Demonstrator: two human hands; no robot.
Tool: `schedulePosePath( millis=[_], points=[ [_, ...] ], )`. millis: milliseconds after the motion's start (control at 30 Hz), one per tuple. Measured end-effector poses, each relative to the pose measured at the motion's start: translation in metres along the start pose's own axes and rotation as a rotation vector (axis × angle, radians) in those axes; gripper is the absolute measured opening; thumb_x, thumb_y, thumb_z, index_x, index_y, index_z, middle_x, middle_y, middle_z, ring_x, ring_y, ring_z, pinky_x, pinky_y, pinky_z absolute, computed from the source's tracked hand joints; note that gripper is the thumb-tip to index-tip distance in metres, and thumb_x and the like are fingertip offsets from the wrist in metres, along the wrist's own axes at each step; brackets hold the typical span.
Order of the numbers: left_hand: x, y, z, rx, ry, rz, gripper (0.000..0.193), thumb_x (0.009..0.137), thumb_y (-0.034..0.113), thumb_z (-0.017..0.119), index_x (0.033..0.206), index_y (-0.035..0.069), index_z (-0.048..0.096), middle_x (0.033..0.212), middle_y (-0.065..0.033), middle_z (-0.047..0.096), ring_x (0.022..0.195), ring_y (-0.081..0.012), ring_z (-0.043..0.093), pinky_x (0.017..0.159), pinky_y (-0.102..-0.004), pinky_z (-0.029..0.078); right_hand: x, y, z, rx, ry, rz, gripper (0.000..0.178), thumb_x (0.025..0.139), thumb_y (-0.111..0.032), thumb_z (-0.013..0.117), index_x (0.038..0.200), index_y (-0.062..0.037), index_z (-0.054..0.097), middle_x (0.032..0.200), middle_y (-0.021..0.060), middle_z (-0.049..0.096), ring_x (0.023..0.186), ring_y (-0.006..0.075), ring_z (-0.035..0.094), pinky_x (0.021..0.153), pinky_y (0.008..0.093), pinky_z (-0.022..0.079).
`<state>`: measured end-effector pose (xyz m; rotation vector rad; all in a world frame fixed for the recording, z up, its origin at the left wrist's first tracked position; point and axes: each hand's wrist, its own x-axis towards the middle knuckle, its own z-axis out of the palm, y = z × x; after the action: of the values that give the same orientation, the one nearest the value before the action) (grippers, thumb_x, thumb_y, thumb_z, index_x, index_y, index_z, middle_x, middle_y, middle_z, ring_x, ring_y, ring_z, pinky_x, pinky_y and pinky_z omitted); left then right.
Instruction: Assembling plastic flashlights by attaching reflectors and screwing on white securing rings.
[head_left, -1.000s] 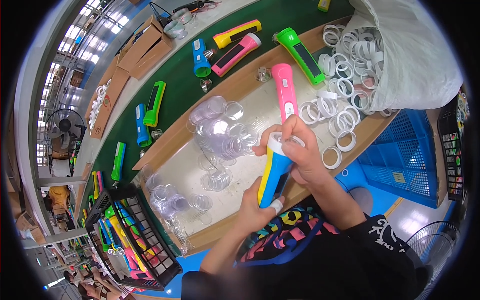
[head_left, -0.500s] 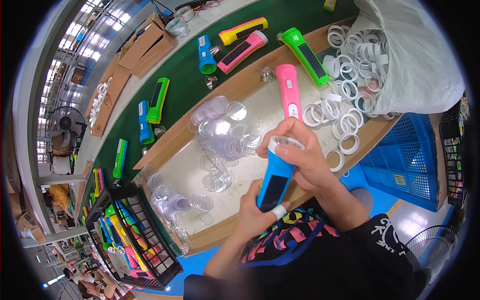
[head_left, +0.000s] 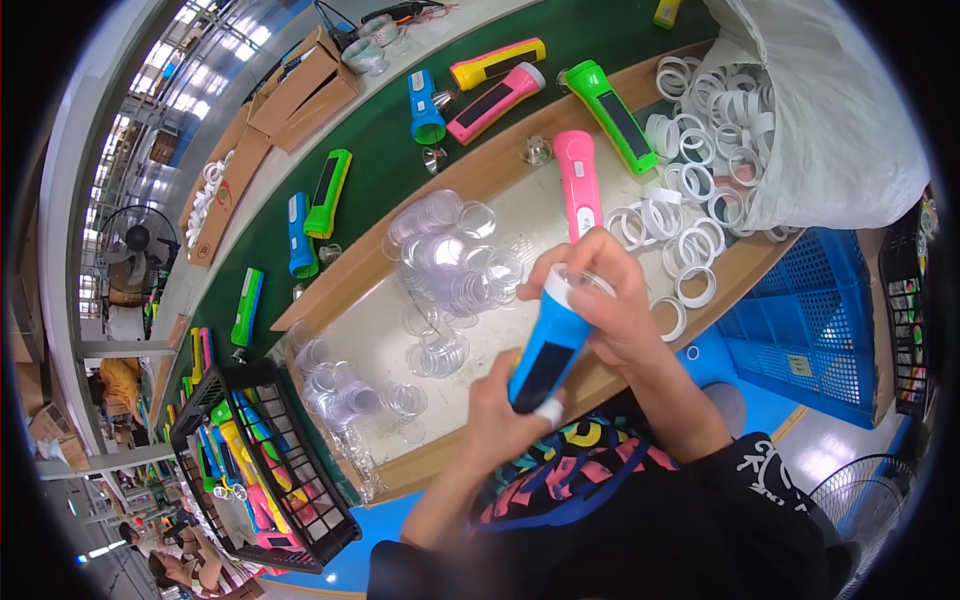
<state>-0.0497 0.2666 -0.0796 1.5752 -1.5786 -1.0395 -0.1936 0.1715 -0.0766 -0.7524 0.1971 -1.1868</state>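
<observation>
A blue flashlight (head_left: 566,328) with a dark panel slants up and to the right in front of my chest. My left hand (head_left: 492,418) is closed around its lower body, with white tape on one finger. At the wide upper end, my right hand (head_left: 622,305) grips the white ring (head_left: 557,286), the thumb against the rim. A clear lens shows inside that ring. Just beyond my right hand lies a pink flashlight (head_left: 574,170) in the cardboard tray (head_left: 400,478). Loose white rings (head_left: 690,250) lie to its right and piles of clear round lenses (head_left: 445,265) to its left.
Several colored flashlights, including a green one (head_left: 614,115), lie along the green belt (head_left: 375,140) and tray edge. A white sack (head_left: 835,130) stands at right above a blue crate (head_left: 800,325). A black basket (head_left: 330,520) of flashlights sits at lower left.
The flashlight in my hands has tipped a little further right, my right hand still at its ring. Flashlights on the green belt have shifted slightly right in the picture.
</observation>
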Motion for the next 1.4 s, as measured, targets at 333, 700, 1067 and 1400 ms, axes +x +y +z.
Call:
schedulePosePath(
  millis=[333, 700, 1067, 1400],
  points=[
    [0.015, -0.007, -0.005, -0.244, 0.085, -0.078, 0.05, 0.071, 0.015, 0.073, 0.112, 0.003, 0.048, 0.096, -0.0109, 0.06, 0.089, -0.019, 0.059, 0.079, -0.0318, 0.047, 0.003, 0.0, -0.014, -0.141, 0.399, 0.274, 0.015, 0.092, -0.017, 0.052, 0.101, -0.0053, 0.05, 0.098, 0.012, 0.059, 0.09, 0.0214, 0.061, 0.082, 0.0372, 0.049],
    [0.139, -0.057, -0.135, 0.025, 0.396, 0.01, 0.041, 0.085, 0.025, 0.061, 0.116, -0.001, 0.053, 0.097, -0.0123, 0.061, 0.077, -0.0199, 0.059, 0.069, -0.0283, 0.047, 0.006, -0.047, -0.073, -2.242, 0.181, -0.131, 0.035, 0.068, -0.02, 0.072, 0.097, -0.0041, 0.061, 0.109, 0.016, 0.052, 0.107, 0.0308, 0.047, 0.085, 0.0378, 0.042],
    [0.344, 0.002, -0.059, 0.849, 0.057, 0.454, 0.05, 0.074, 0.027, 0.069, 0.121, 0.017, 0.057, 0.136, -0.0212, 0.037, 0.124, -0.0355, 0.039, 0.101, -0.0401, 0.036, 0.002, -0.068, -0.068, -2.182, -0.194, 0.086, 0.043, 0.061, -0.021, 0.075, 0.097, -0.0037, 0.059, 0.109, 0.011, 0.054, 0.114, 0.0318, 0.045, 0.098, 0.0428, 0.035],
    [0.439, -0.006, -0.053, 1.066, -0.401, 0.15, 0.058, 0.071, 0.063, 0.059, 0.111, 0.022, 0.066, 0.125, -0.0178, 0.042, 0.117, -0.0354, 0.04, 0.098, -0.0451, 0.035, 0.008, -0.066, -0.035, -1.489, -0.241, 0.006, 0.024, 0.071, -0.015, 0.071, 0.086, -0.0041, 0.055, 0.119, 0.0196, 0.05, 0.093, 0.036, 0.059, 0.075, 0.0391, 0.051]
  ],
)
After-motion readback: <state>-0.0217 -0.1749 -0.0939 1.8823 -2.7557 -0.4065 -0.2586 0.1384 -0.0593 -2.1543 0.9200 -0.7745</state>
